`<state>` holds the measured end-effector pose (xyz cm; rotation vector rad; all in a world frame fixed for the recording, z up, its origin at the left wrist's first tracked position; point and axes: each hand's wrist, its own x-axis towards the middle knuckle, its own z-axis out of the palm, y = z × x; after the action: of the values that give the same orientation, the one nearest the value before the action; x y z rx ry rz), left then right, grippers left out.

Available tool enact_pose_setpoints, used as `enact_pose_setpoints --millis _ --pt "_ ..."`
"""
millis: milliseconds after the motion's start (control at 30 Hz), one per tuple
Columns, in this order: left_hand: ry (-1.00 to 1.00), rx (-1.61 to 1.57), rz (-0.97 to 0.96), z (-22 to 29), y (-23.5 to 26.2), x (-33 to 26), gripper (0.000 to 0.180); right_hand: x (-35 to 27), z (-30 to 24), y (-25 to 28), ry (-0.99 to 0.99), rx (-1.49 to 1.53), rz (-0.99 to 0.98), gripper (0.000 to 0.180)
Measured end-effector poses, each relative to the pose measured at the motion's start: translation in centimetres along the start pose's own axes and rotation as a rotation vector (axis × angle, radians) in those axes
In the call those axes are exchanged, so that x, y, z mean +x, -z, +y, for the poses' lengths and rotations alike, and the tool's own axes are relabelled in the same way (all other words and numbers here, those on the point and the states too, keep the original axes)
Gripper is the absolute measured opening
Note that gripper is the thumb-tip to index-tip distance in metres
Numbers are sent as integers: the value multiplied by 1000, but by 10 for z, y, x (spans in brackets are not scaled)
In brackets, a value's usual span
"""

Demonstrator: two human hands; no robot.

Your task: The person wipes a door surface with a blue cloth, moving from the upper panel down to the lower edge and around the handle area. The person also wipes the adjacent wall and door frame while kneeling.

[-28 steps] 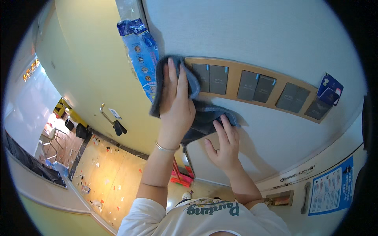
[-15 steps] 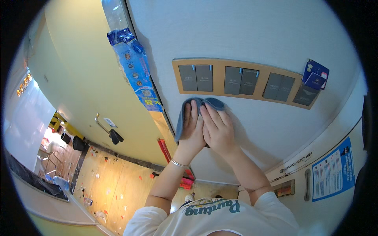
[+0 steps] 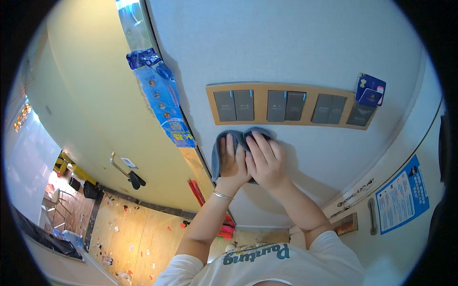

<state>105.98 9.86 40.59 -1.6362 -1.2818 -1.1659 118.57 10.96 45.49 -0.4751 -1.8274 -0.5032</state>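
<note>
The blue-grey cloth [image 3: 216, 155] lies bunched under both hands, at the pale wall [image 3: 291, 52]. Its exposed left edge runs roughly from 12 to 6 o'clock; the hands cover too much of the rest to give a long axis for the whole.

Neither hand is nearer, since both touch it. The left hand [image 3: 234, 164] is on the 9 o'clock side, its fingers slightly bent and pointing to 12, with the cloth curling up around their outer side. The right hand [image 3: 268, 161] is on the 3 o'clock side, its fingers close together, lightly bent and angled toward 11, the tips on a darker fold. The two hands meet at their inner sides. The palms are hidden, so I cannot tell whether either hand pinches the cloth or only presses on it.

From the cloth, the tan-framed switch panel [image 3: 261, 104] sits just beyond at 1 o'clock, its long axis running about 9 to 3; whether they touch is unclear. At its 3 o'clock end are dark blue cards [image 3: 369, 90]. A blue packet [image 3: 157, 95] lies toward 10 o'clock, beside the yellow door [image 3: 90, 95].
</note>
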Motion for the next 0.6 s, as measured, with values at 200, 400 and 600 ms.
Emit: enact_pose_setpoints --millis 200,400,600 --pt "118 -96 -65 1 5 -29 59 -38 -5 4 -165 102 -84 20" --pt "-130 -166 4 27 17 38 51 0 3 40 -324 87 209 19" --pt "-120 -129 -144 44 11 60 54 -4 6 54 -459 117 183 19"
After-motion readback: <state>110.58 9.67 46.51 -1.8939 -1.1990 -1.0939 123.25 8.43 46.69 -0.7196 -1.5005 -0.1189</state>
